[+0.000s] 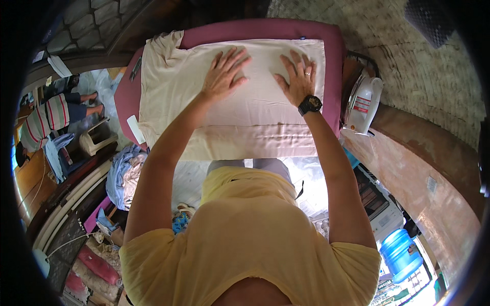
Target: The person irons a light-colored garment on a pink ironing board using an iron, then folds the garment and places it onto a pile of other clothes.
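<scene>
A cream cloth (260,109) is spread over a maroon padded board (332,66), likely an ironing board. My left hand (224,74) lies on the cloth's upper middle, fingers spread. To its right, my right hand (298,79) is also laid on the cloth with fingers apart, a ring on one finger and a black watch (310,105) on the wrist. The cloth is bunched at its far left corner, with faint creases elsewhere. A seam band crosses it near its close edge, which hangs over the board toward me. Neither hand holds anything.
A white iron (363,104) stands at the board's right end. Along the left edge lie a white flat piece (136,129) and a dark slim object (136,69). Piled clothes (125,176) sit at lower left, a person (56,115) beyond. A blue water jug (400,255) is at lower right.
</scene>
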The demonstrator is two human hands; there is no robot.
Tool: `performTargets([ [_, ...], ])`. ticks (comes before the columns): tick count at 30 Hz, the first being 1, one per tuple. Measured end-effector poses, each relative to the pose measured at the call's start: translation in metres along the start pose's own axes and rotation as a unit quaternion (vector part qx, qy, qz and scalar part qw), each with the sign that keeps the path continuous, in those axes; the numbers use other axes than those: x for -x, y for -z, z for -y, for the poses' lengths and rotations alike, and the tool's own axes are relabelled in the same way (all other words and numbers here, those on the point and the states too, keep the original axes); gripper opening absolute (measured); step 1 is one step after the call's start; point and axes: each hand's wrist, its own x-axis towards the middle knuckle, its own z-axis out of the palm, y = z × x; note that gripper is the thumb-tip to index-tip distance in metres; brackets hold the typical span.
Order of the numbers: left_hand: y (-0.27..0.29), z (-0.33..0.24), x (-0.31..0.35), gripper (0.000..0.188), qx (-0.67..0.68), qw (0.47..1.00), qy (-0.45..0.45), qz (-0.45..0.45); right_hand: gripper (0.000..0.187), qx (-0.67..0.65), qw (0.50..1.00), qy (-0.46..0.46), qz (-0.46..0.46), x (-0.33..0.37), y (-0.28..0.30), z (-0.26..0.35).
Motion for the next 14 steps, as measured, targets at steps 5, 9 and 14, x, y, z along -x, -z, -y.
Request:
performTargets([
  [5,0.001,0.001,-0.021,0.066,-0.011,1.0,-0.007,0.007,0.063,0.178,0.953,-0.152,-0.193,0.028,0.004,-0.066],
  [9,-0.003,-0.007,-0.015,0.065,-0.015,0.999,0.028,0.021,0.069,0.317,0.867,-0.372,-0.095,0.06,0.088,-0.134],
  [14,-0.004,-0.002,-0.018,0.068,-0.004,0.999,0.022,0.033,0.069,-0.057,0.921,-0.378,-0.075,0.075,0.084,-0.211],
])
